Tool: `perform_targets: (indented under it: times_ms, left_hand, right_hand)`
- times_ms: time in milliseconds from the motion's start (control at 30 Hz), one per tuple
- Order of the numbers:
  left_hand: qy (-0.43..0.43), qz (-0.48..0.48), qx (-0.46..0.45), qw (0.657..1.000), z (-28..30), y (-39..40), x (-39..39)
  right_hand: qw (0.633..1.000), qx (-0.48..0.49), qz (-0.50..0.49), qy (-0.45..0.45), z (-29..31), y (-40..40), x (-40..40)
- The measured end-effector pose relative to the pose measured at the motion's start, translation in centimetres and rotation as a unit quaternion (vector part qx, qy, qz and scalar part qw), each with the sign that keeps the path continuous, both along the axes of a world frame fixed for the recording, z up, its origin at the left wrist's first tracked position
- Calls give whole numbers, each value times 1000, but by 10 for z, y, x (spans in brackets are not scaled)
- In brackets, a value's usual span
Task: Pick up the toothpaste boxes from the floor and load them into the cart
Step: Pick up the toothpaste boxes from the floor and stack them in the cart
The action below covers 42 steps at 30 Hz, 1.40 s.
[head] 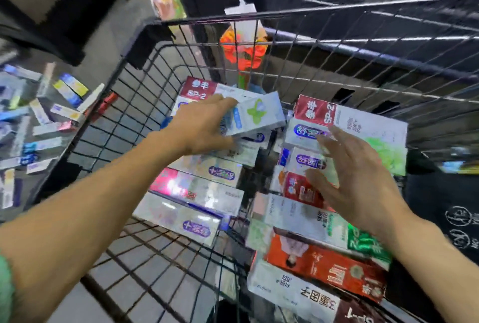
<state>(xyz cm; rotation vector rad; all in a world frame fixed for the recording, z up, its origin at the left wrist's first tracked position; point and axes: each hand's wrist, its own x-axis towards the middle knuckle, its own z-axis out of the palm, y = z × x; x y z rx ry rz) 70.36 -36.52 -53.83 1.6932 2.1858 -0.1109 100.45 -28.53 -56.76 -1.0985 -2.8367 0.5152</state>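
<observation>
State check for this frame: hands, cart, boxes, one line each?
left hand: grips white-green box over the cart
right hand: open, fingers spread above right stack
cart: partly loaded, two rows of boxes
floor boxes: scattered, not yet picked up

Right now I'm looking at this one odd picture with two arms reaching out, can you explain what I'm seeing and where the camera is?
There is no machine here. The camera sits on a person's head and looks down at their own bare arms. Below them is a black wire shopping cart, partly filled with rows of long cardboard toothpaste boxes. The left hand grips a white box with a green leaf mark and holds it over the left row. The right hand is open, fingers spread above the right row, holding nothing. More loose toothpaste boxes lie scattered on the grey floor, left of the cart. The picture is blurred, so fine print is unreadable.
</observation>
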Motion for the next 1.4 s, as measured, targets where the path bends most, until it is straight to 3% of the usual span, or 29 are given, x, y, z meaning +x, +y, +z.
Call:
perform_targets:
  times_ms: [200,433,667,1100,1233,1400]
  left_hand:
    - [121,-160,-20,979,-20,48,-27]
    - [240,-223,39,944,-32,62,-47]
    - [269,-185,95,940,-44,38,-65]
    - [293,-118,24,949,-47,12,-56]
    - [259,-84,60,960,-9,-19,-47]
    - [247,-43,175,952,109,-89,-30]
  right_hand:
    - [999,2,-39,19,-9,5,-14]
    - [998,0,-25,50,-22,-8,-39]
    - [998,11,-32,61,-5,-12,-69]
    - [998,-17,-41,45,18,-31,-75]
    - [997,16,-33,61,45,-32,-83]
    - [998,56,14,30,132,-43,-102]
